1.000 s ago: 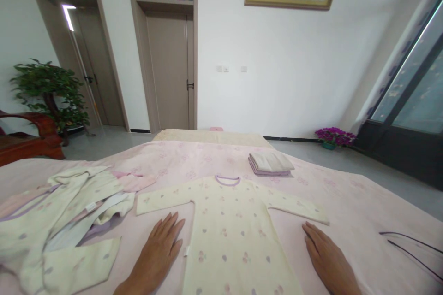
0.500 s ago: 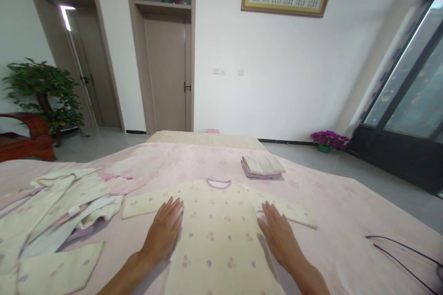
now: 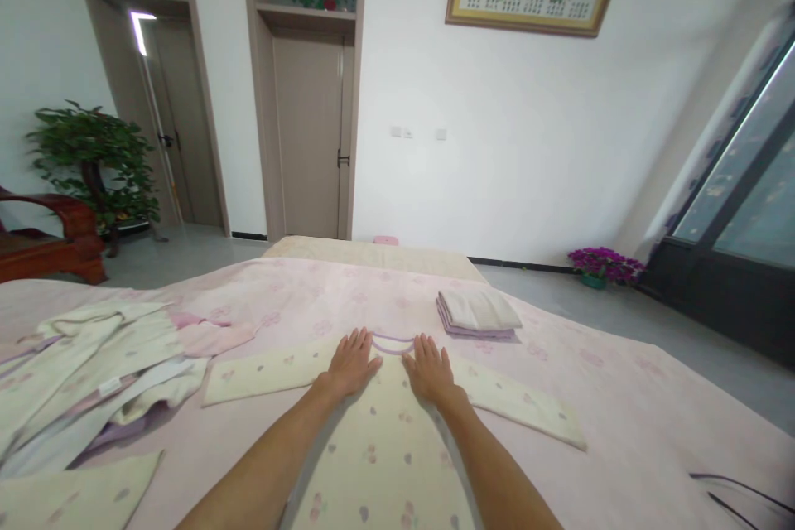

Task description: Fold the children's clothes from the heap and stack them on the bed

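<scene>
Pale pink cloth (image 3: 621,431) with a faint flower print covers the whole work surface, with a plain white wall (image 3: 497,182) and brown doors (image 3: 310,132) behind it. Left hand (image 3: 353,363) and right hand (image 3: 430,368) are both open, palms down, fingers stretched forward, and I can't see anything gripped, though the undersides are hidden. They're on the shoulders of a cream printed top (image 3: 385,447), one each side of its purple neckline (image 3: 392,338).

So what's new: half a second ago they were lower, along the sides of the body, and now they're right up at the collar. My read is that the flattening has moved on to the shoulder area.

Top's lying flat, sleeves spread out both ways, and its lower end runs out of view. Just past the right hand is a neat folded stack (image 3: 478,310). Way over left there's a loose heap of clothes (image 3: 124,364), and off right some thin dark strips (image 3: 739,480), can't tell what.
</scene>
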{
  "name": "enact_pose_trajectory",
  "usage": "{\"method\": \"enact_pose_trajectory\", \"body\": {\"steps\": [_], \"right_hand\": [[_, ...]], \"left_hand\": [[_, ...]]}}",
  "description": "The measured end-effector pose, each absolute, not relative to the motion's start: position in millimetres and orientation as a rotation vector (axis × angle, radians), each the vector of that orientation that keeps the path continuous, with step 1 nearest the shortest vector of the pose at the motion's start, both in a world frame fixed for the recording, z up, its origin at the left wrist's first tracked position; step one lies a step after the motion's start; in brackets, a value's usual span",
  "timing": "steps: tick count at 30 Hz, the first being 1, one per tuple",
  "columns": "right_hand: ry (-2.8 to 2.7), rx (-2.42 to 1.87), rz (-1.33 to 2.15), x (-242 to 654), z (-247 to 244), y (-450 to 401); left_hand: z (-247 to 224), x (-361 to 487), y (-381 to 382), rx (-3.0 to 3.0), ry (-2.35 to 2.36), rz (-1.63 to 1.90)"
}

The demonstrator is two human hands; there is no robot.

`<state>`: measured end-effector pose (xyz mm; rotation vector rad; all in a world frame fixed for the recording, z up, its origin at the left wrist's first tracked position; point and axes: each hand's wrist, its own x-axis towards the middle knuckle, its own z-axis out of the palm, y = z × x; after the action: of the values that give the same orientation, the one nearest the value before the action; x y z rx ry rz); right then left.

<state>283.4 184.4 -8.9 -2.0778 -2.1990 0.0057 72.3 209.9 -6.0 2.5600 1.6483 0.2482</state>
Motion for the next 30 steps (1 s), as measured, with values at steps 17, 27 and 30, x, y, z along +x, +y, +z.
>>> {"method": "enact_pose_trajectory", "body": {"steps": [17, 27, 30], "right_hand": [[-2.149, -1.927, -0.192, 290.8, -37.8, 187.3], [-2.180, -1.974, -0.197, 290.1, -33.6, 187.6], [-2.157, -1.987, -0.220, 288.9, -30.6, 186.5]], "left_hand": [[-21.1, -50.2, 207.9, 2.434, 1.817, 0.256], [-23.6, -139.5, 168.3, 2.287, 2.264, 0.218], [-16.1, -140.6, 161.7, 2.269, 2.299, 0.214]]}}
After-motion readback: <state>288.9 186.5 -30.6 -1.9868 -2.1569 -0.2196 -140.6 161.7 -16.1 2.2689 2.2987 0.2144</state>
